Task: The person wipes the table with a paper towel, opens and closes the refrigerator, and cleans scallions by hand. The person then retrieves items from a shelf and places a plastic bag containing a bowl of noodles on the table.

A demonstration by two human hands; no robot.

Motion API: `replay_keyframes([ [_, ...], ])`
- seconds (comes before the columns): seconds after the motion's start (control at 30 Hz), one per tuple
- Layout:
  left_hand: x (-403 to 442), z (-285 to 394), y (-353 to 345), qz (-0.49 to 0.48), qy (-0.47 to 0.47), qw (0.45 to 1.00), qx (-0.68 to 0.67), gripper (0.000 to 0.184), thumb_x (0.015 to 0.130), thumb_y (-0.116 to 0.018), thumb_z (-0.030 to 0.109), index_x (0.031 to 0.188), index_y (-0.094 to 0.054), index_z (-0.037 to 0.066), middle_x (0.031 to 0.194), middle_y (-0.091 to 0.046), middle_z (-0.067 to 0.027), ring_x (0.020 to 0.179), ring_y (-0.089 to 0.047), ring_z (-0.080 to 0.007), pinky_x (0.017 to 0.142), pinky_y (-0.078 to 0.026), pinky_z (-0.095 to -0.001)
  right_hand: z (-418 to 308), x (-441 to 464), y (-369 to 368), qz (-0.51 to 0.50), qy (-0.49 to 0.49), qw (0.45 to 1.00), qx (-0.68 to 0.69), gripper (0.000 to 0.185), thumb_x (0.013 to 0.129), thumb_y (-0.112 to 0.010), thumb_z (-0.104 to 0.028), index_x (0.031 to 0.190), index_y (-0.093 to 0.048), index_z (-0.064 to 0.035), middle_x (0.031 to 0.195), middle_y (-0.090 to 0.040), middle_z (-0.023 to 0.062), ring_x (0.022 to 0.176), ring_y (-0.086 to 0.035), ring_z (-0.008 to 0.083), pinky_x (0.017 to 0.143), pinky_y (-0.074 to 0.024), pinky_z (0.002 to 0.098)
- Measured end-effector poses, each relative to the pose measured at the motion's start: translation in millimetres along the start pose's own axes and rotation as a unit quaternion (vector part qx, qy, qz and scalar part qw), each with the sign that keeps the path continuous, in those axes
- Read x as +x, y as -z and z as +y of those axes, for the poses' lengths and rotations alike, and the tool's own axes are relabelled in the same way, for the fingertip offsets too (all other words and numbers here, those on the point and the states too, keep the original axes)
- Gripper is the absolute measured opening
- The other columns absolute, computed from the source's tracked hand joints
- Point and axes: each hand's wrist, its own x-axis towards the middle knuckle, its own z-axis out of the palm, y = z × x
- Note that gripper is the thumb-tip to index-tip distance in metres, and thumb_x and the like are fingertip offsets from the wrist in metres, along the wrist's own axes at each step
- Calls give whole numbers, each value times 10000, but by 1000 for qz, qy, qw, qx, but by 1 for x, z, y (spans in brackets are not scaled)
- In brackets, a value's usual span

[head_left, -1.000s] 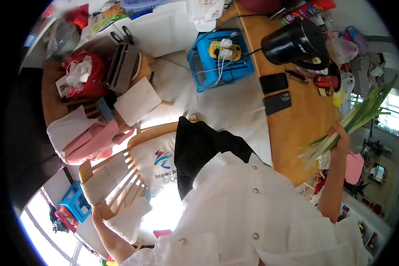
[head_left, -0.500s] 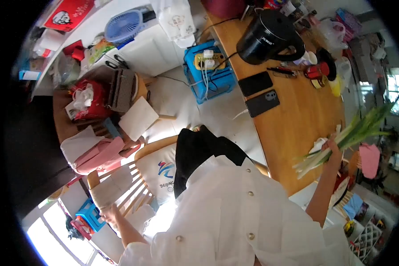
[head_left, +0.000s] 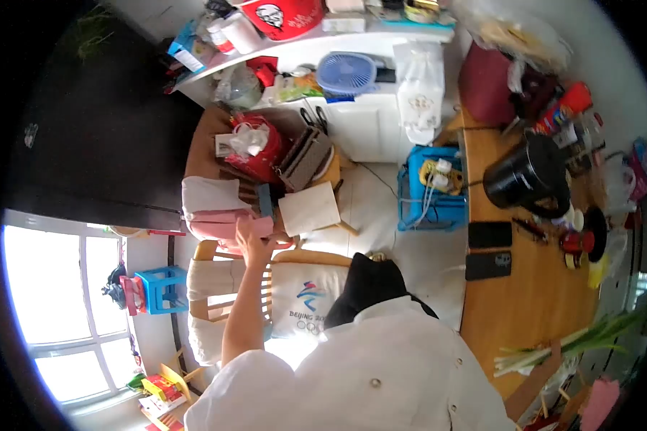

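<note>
My left hand (head_left: 253, 241) reaches forward to the chair on the left, its fingers closed on the edge of a pink cloth bag (head_left: 219, 225). Just behind it is the slatted wooden chair back (head_left: 207, 251). On my right, a bunch of green onions (head_left: 532, 359) with pale stalks and green leaves lies across my right hand (head_left: 553, 353), over the table's near right side. That hand is small and partly blurred here, but it grips the bunch around the middle.
The wooden table (head_left: 532, 287) carries two dark phones (head_left: 489, 264) and a black electric kettle (head_left: 528, 176). A blue crate (head_left: 431, 208) with a power strip stands on the floor. Nearby are a wooden stool (head_left: 309, 208), a red bag (head_left: 255, 154) and a cushioned chair (head_left: 302, 287).
My view has swung left. My left hand has gone from the near chair back to the pink bag. The green onions stay in my right hand, now lower in view.
</note>
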Motion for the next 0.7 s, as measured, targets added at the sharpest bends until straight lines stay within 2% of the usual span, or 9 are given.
replay_keyframes([
  [0.03,16,4,-6,0,14,1000,-10,902,614,-757,295,1370,-341,33,1439,-174,-223,1303,-211,-424,1056,-251,-524,-9,-9,-6,23,7,1000,0,223,810,-670,-181,962,-597,-35,800,-576,61,686,-534,184,647,-469,355],
  [0.1,48,7,-17,-10,57,997,-52,856,621,-703,165,1381,-322,64,1427,-194,-230,1295,-223,-442,1085,-249,-482,-24,-20,-7,36,8,999,15,206,812,-665,-179,943,-587,-41,785,-568,58,674,-527,180,639,-467,351],
  [0.13,68,5,-23,-30,102,992,-65,897,614,-712,159,1400,-288,71,1420,-185,-228,1284,-237,-436,1076,-264,-479,-29,-23,-9,46,11,999,23,198,813,-663,-178,934,-582,-44,777,-564,56,668,-524,178,634,-466,349],
  [0.27,149,-18,-49,55,97,991,-70,968,604,-752,161,1421,-237,90,1420,-189,-222,1275,-246,-437,1059,-292,-470,-41,-32,-26,67,9,997,34,169,818,-654,-175,895,-563,-55,747,-549,48,644,-510,172,617,-461,342],
  [0.4,217,-17,-35,111,131,980,-105,918,637,-728,142,1419,-249,105,1414,-211,-215,1265,-276,-423,1050,-309,-461,-46,-41,-46,82,5,996,32,149,822,-645,-171,857,-544,-66,717,-534,41,619,-497,165,599,-457,334],
  [0.47,237,-20,-34,135,136,976,-99,849,665,-699,130,1406,-285,107,1406,-251,-202,1259,-298,-411,1043,-320,-454,-48,-44,-51,85,4,996,33,144,825,-641,-169,838,-535,-72,702,-526,38,607,-490,162,591,-454,330],
  [0.57,250,-36,-47,103,124,986,-52,670,702,-651,116,1329,-416,90,1370,-352,-173,1238,-351,-391,1025,-347,-438,-48,-50,-55,94,4,995,32,143,828,-634,-166,809,-520,-81,680,-514,32,589,-480,156,578,-451,324],
  [0.6,251,-44,-55,76,134,986,-60,534,711,-628,117,1230,-515,57,1312,-450,-153,1208,-412,-360,1012,-367,-412,-48,-52,-58,95,5,995,35,145,829,-631,-165,800,-515,-84,672,-510,30,583,-476,155,573,-450,322],
  [0.7,239,-62,-91,60,115,982,-140,499,707,-617,105,1194,-537,35,1281,-485,-160,1182,-452,-340,1003,-378,-398,-48,-59,-68,99,7,994,36,155,833,-625,-162,771,-501,-92,650,-499,25,564,-466,150,560,-446,317],
])
